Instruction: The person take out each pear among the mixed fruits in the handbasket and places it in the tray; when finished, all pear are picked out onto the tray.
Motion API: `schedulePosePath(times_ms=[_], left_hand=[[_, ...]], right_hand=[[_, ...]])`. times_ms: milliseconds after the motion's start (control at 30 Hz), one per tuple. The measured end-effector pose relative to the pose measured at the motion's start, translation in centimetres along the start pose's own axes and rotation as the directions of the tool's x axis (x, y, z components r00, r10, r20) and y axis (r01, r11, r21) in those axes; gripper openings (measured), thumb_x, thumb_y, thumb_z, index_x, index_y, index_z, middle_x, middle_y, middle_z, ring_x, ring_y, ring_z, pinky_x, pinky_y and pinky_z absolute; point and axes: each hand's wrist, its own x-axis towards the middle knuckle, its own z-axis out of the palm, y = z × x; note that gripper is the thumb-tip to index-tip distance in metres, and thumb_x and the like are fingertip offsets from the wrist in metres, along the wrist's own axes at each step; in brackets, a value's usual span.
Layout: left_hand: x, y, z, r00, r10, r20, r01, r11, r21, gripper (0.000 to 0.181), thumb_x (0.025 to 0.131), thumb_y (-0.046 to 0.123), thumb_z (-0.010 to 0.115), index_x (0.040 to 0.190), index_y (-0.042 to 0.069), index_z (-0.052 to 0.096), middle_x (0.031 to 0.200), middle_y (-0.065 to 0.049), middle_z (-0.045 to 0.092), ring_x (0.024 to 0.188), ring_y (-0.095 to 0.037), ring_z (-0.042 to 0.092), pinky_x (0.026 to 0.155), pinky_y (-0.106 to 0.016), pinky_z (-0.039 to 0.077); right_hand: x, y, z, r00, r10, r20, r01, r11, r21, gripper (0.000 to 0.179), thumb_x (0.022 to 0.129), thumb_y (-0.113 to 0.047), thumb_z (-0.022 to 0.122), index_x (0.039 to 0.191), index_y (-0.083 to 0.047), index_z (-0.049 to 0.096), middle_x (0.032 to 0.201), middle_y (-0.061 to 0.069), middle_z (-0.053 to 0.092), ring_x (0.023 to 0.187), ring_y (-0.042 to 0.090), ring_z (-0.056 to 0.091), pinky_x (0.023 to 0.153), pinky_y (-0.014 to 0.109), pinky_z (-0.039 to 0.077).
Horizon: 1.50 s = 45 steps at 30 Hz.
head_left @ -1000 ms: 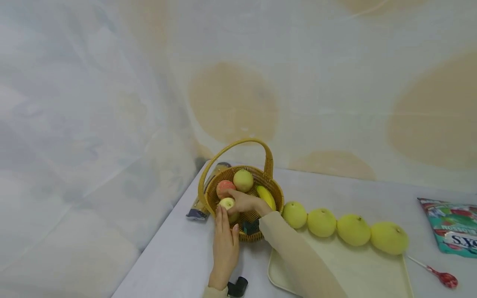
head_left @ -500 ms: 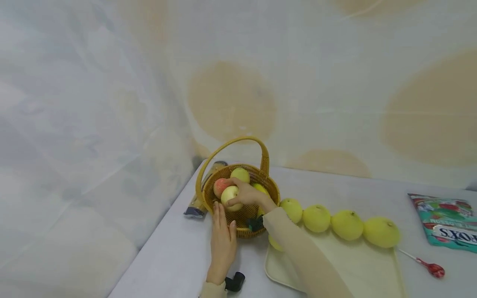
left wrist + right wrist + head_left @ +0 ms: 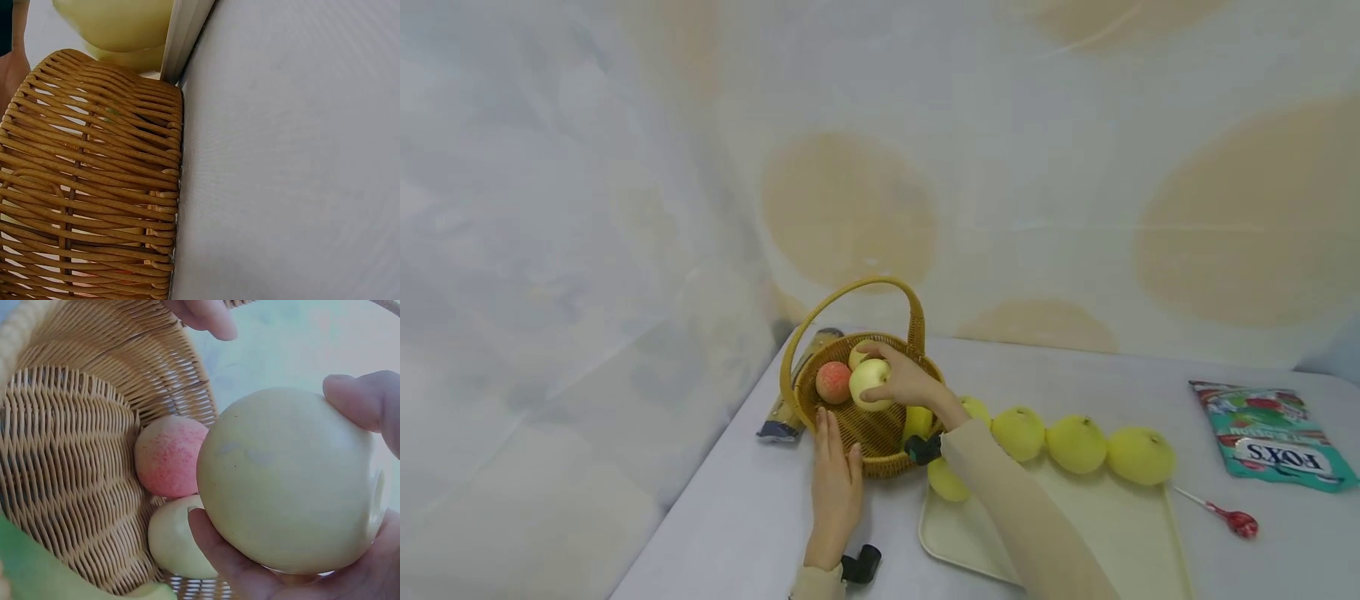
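Observation:
Over the wicker basket (image 3: 868, 437), my right hand (image 3: 912, 385) grips a pale yellow-green apple (image 3: 287, 481) between thumb and fingers. Beneath it in the basket lie a red-and-pale peach (image 3: 170, 456) and another pale green apple (image 3: 178, 540), partly hidden by the held one. A banana (image 3: 44, 572) lies along the basket's right side, mostly covered by my right wrist in the head view. My left hand (image 3: 837, 492) rests with straight fingers against the basket's near left rim; no finger of it shows in the left wrist view.
Several yellow round fruits (image 3: 1077, 444) line the far edge of a cream tray (image 3: 1105, 533), right of the basket. A lollipop (image 3: 1242, 523) and a teal FOX'S bag (image 3: 1273, 437) lie farther right. A long package (image 3: 781, 421) lies behind the basket's left side.
My right hand has raised the apple from the basket's near left part and carried it up and rightward. The left hand keeps to the rim. The head view has shifted slightly.

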Motion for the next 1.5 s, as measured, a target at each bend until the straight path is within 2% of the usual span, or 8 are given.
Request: schedulePosePath(times_ms=[233,467,633,800,1000,1200,1333,1500], left_hand=[[0.3,-0.4,0.2,1.000,0.013,-0.017,-0.013,1.000,0.003,0.060,0.101,0.015,0.049,0.150,-0.008,0.022,0.159,-0.024,0.018,0.145,-0.043,0.023,0.112,-0.059,0.029],[0.5,-0.5,0.1,1.000,0.004,-0.018,-0.004,1.000,0.002,0.061,0.102,0.017,0.048,0.151,-0.007,0.021,0.160,-0.024,0.018,0.146,-0.043,0.021,0.113,-0.058,0.027],[0.7,-0.5,0.0,1.000,-0.017,-0.006,0.017,1.000,-0.011,0.061,0.102,0.016,0.048,0.152,-0.006,0.020,0.161,-0.022,0.015,0.146,-0.043,0.020,0.114,-0.058,0.027],[0.7,-0.6,0.0,1.000,-0.012,-0.001,0.012,1.000,-0.007,0.062,0.102,0.016,0.048,0.152,-0.005,0.019,0.161,-0.021,0.014,0.146,-0.042,0.020,0.114,-0.057,0.027],[0.8,-0.6,0.0,1.000,-0.010,0.011,0.010,1.000,-0.017,0.062,0.102,0.016,0.048,0.152,-0.005,0.019,0.162,-0.020,0.013,0.148,-0.039,0.019,0.116,-0.055,0.025],[0.9,-0.6,0.1,1.000,-0.007,0.014,0.008,1.000,-0.018,0.061,0.102,0.017,0.047,0.152,-0.006,0.020,0.162,-0.020,0.013,0.148,-0.040,0.018,0.116,-0.056,0.025],[0.9,-0.6,0.0,1.000,-0.012,0.017,0.012,1.000,-0.023,0.061,0.102,0.016,0.048,0.152,-0.005,0.019,0.162,-0.019,0.012,0.148,-0.040,0.018,0.116,-0.056,0.024],[0.9,-0.7,0.0,1.000,-0.020,0.015,0.021,1.000,-0.018,0.062,0.102,0.015,0.048,0.152,-0.004,0.019,0.162,-0.020,0.013,0.148,-0.040,0.017,0.116,-0.056,0.025]], right_hand=[[-0.8,-0.1,-1.0,0.998,-0.027,-0.051,0.027,1.000,-0.008,0.074,0.084,-0.018,0.075,0.148,-0.015,0.038,0.140,0.009,0.049,0.118,0.028,0.054,0.090,0.038,0.050],[-1.2,-0.3,-2.2,0.995,-0.065,-0.073,0.066,0.998,0.006,0.072,0.085,-0.016,0.073,0.147,-0.013,0.037,0.152,0.010,0.039,0.127,0.030,0.047,0.100,0.046,0.045],[-1.9,-0.2,-2.9,0.994,-0.055,-0.092,0.055,0.998,0.003,0.072,0.085,-0.016,0.073,0.147,-0.016,0.037,0.151,0.010,0.039,0.122,0.029,0.050,0.096,0.043,0.047],[-2.4,0.2,-3.4,0.992,-0.064,-0.112,0.066,0.998,0.008,0.073,0.084,-0.015,0.074,0.147,-0.017,0.038,0.150,0.012,0.040,0.116,0.027,0.053,0.092,0.039,0.049],[-3.2,0.8,-3.9,0.989,-0.069,-0.134,0.073,0.997,0.021,0.073,0.084,-0.014,0.073,0.148,-0.015,0.038,0.150,0.008,0.040,0.121,0.028,0.052,0.094,0.040,0.049],[-4.4,1.1,-4.4,0.986,-0.062,-0.155,0.066,0.998,0.022,0.073,0.084,-0.015,0.074,0.147,-0.012,0.038,0.151,0.011,0.039,0.126,0.031,0.050,0.098,0.046,0.047],[-5.1,1.4,-4.7,0.984,-0.042,-0.172,0.049,0.998,0.036,0.073,0.084,-0.015,0.074,0.148,-0.015,0.037,0.151,0.010,0.038,0.125,0.031,0.050,0.097,0.044,0.048],[-5.7,1.9,-5.0,0.981,-0.055,-0.188,0.065,0.997,0.047,0.072,0.085,-0.013,0.073,0.147,-0.015,0.037,0.148,0.017,0.040,0.119,0.033,0.053,0.092,0.039,0.050]])
